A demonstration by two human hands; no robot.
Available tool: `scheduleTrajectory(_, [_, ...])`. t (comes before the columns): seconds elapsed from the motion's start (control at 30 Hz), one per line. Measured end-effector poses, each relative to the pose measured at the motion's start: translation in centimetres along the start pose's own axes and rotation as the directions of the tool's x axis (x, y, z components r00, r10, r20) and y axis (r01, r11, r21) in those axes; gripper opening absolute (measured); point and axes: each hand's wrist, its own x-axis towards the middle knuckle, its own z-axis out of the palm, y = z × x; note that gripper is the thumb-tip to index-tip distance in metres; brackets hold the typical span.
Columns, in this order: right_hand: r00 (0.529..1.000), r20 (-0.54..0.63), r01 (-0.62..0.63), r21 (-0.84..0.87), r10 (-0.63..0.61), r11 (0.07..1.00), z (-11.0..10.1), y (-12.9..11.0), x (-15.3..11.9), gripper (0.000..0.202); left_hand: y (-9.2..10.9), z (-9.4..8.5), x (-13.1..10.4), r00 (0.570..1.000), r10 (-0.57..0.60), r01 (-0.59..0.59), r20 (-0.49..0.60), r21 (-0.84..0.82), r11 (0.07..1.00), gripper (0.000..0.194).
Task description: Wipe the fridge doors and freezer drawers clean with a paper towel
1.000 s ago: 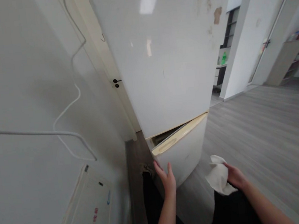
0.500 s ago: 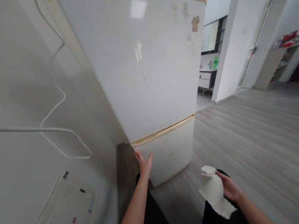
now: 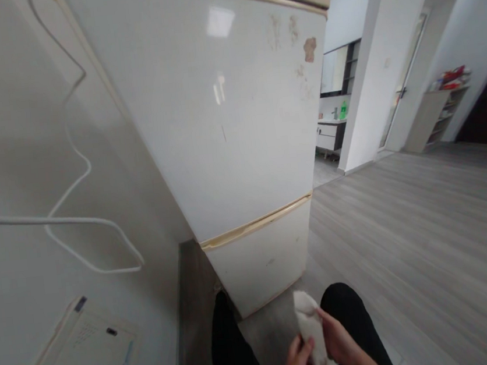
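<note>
Both hands meet low in the view, over the person's black-clad legs. A white cloth [image 3: 311, 321], gathered into a narrow bundle, hangs between them. My left hand [image 3: 297, 359] grips its lower left side, thumb on top. My right hand [image 3: 336, 336] holds its right edge higher up. In front stands a white refrigerator [image 3: 231, 149] with a cream handle strip [image 3: 257, 223] between its upper and lower doors. Brown stains mark the upper door's top right, and both doors are closed. Neither hand touches the refrigerator.
A white cable [image 3: 76, 219] loops in front of the left wall. At the lower left is a pale panel [image 3: 92, 358] with red lettering. Grey wood-look floor [image 3: 407, 228] extends right, towards a washstand [image 3: 330, 135], a wall, a door and a shelf unit [image 3: 436, 116].
My left hand has left the lower refrigerator door and now grips the cloth. My right hand has moved left with the cloth, which is now bunched narrower. The view has shifted slightly.
</note>
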Motion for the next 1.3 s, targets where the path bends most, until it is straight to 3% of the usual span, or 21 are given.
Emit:
scheduleTrajectory(0.13, [0.997, 0.015, 0.07, -0.02, -0.069, 0.997, 1.5, 4.9, 1.6, 0.046, 0.6, -4.5, -0.7, 0.983, -0.04, 0.019, -0.181, -0.112, 0.994, 0.067])
scheduleTrajectory(0.23, [1.0, 0.024, 0.0, -0.051, 0.001, 0.999, 1.5, 6.9, 2.9, 0.05, 1.7, -7.7, -1.0, 0.981, 0.003, -0.03, -0.193, -0.138, 0.99, 0.056])
scheduleTrajectory(0.3, [0.999, 0.032, -0.011, -0.054, 0.012, 0.998, 1.3, 7.5, 3.7, 0.046, 1.9, -8.7, -1.1, 0.986, 0.007, -0.034, -0.167, -0.156, 0.987, 0.05])
scheduleTrajectory(0.43, [0.999, 0.038, 0.016, 0.001, -0.016, 1.0, 1.3, 7.7, 4.4, 0.05, 1.6, -8.4, -1.3, 0.994, -0.018, -0.002, -0.104, -0.19, 0.982, 0.061])
scheduleTrajectory(0.53, [1.0, 0.024, 0.012, 0.007, -0.012, 1.0, 1.5, 7.7, 4.1, 0.052, 1.4, -7.9, -1.1, 0.992, -0.009, -0.006, -0.127, -0.114, 0.993, 0.072])
scheduleTrajectory(0.67, [0.998, -0.053, 0.025, -0.029, -0.027, 0.999, 1.3, 7.5, 3.8, 0.056, 0.7, -8.4, -0.2, 0.977, 0.01, -0.036, -0.215, -0.119, 0.992, 0.07])
scheduleTrajectory(0.8, [0.983, -0.139, 0.109, -0.082, -0.12, 0.991, 0.6, 7.6, 4.4, 0.055, 0.3, -9.1, 0.5, 0.958, 0.019, -0.07, -0.287, -0.168, 0.983, 0.066])
scheduleTrajectory(0.97, [0.958, -0.228, 0.162, -0.067, -0.173, 0.985, -0.2, 7.7, 4.8, 0.05, 0.4, -9.0, 0.3, 0.968, -0.001, -0.06, -0.25, -0.239, 0.969, 0.063])
scheduleTrajectory(1.07, [0.96, -0.219, 0.157, -0.1, -0.176, 0.982, -0.1, 7.6, 4.8, 0.051, 0.6, -8.8, 0.3, 0.961, -0.004, -0.04, -0.277, -0.151, 0.988, 0.064])
scheduleTrajectory(1.2, [0.958, -0.186, 0.194, -0.151, -0.221, 0.969, 0.1, 7.4, 4.9, 0.044, 1.7, -8.6, 0.0, 0.929, 0.054, -0.099, -0.365, -0.106, 0.989, 0.062])
scheduleTrajectory(1.3, [0.92, -0.23, 0.233, -0.327, -0.317, 0.916, -0.4, 7.5, 5.1, 0.043, 2.7, -8.5, -0.4, 0.926, 0.092, -0.13, -0.367, -0.08, 0.988, 0.069])
